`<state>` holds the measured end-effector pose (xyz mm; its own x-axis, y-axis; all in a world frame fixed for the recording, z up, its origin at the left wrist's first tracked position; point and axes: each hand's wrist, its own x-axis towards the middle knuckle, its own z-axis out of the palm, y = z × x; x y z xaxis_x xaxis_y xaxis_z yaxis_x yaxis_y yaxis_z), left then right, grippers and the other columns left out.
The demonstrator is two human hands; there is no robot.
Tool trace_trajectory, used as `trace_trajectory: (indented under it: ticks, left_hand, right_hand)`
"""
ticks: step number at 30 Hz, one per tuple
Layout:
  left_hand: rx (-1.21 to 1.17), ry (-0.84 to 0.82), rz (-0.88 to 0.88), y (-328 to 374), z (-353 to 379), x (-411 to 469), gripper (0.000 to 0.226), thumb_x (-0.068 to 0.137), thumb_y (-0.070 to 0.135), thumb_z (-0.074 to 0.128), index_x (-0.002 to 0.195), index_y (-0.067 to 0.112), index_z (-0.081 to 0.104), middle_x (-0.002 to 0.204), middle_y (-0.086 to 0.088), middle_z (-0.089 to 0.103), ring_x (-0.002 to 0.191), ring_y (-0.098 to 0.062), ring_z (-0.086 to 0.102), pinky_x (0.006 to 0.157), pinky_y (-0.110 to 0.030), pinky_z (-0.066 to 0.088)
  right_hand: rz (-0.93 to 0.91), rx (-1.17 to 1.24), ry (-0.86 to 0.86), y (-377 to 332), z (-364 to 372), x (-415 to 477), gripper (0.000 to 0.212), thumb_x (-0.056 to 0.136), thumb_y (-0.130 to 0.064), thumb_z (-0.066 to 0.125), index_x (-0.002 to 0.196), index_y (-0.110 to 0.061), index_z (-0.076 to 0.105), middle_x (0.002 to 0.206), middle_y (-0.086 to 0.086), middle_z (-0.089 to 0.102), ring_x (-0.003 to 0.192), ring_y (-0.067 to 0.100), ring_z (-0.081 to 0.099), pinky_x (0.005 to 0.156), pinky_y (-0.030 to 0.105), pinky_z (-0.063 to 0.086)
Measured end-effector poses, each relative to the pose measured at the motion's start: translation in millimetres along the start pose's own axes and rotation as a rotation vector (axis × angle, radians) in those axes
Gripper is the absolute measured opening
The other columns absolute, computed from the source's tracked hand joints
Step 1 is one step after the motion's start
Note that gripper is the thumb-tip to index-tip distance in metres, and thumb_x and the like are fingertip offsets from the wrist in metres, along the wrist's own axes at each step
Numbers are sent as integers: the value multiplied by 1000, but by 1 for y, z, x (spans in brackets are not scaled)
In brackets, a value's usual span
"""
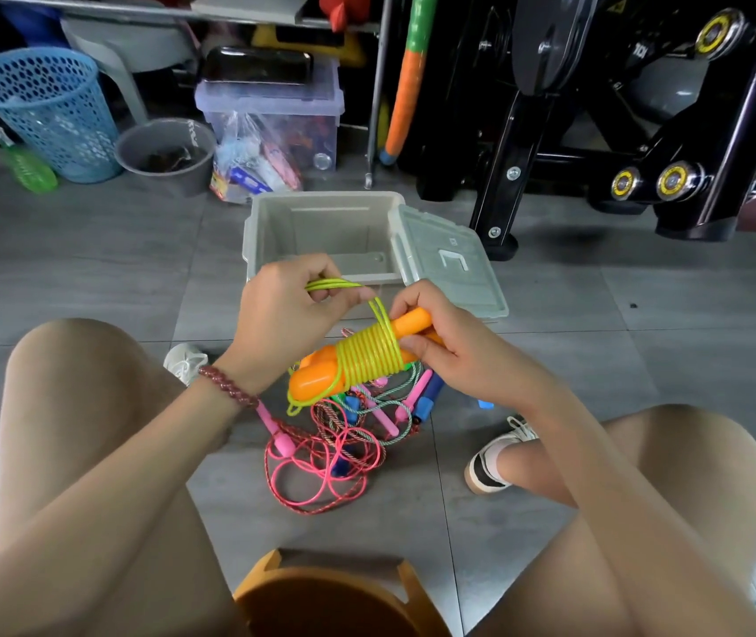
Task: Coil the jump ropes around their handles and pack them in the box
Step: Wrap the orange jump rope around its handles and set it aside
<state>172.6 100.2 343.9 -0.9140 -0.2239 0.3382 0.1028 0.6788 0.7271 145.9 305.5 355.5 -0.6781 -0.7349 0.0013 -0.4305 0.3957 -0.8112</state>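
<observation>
Orange handles (357, 356) sit between my hands, yellow rope (369, 356) coiled tightly around them. My right hand (449, 347) grips the handles' far end; my left hand (293, 310) pinches the rope's loose end. Behind them stands the open box (270, 232), other ropes (343, 434) tangled on the floor below.
</observation>
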Motion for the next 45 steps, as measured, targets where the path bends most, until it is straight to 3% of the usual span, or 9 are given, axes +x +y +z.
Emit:
trace_trajectory:
  ticks: [5,10,13,16,22,24,30,36,45]
  left_hand:
    - [-146,-184,-31,-16,4,9,51,64,59,74,62,11,59,51,-3,47,51,-10,39,52,-33,35]
    - [-415,-442,-18,-25,9,14,24,78,42,67,70,21,58,59,2,49,57,-8,41,53,-20,34]
    - [-428,-506,-57,-38,20,17,15,92,18,58,79,23,57,66,10,55,60,2,49,60,-14,40]
    - [-320,-583,-30,-44,30,16,24,99,10,45,79,21,54,67,9,53,61,1,48,65,-16,40]
    - [-221,-615,42,-36,41,4,25,99,11,40,86,27,54,62,11,50,57,-8,45,56,-32,42]
    - [-186,-594,15,-34,41,2,19,99,15,44,87,22,57,63,6,49,54,-10,42,52,-32,38]
    - [-22,-521,114,-19,31,-1,23,90,35,60,78,16,57,56,5,45,50,-7,40,49,-25,32]
    - [40,-428,223,-6,18,-7,27,89,45,57,70,28,52,49,3,47,44,-11,42,45,-25,32]
    - [104,-204,172,-2,10,-9,41,79,34,73,61,35,36,46,10,42,51,-4,47,47,-11,27]
  right_hand:
    - [-24,178,-94,0,-4,-3,18,92,-13,47,102,-28,42,85,-1,45,70,5,46,64,28,47]
    - [-70,459,-86,-1,-11,-8,13,93,-10,49,104,-10,42,87,4,44,73,6,50,65,18,46]
    - [-53,653,52,5,-24,-8,18,88,-33,65,100,-25,54,83,-6,52,70,6,53,59,18,46]
    - [-11,937,199,12,-32,-4,35,78,-44,71,99,-22,54,76,-2,58,57,12,54,47,20,42]
    - [130,1121,743,23,-41,5,9,97,-18,45,104,-13,47,85,3,60,55,8,54,48,18,41]
    - [176,1065,826,28,-42,6,2,99,-14,45,99,-12,45,89,8,59,57,10,58,52,19,47]
    - [146,333,807,39,-36,5,20,95,-9,55,90,-20,38,83,10,58,54,18,60,48,28,49]
    - [162,153,832,33,-24,9,25,94,-10,55,87,-27,39,85,9,62,54,5,60,50,19,46]
    - [157,-69,640,46,-30,11,18,91,-10,57,94,-21,42,85,8,57,72,19,59,64,28,49]
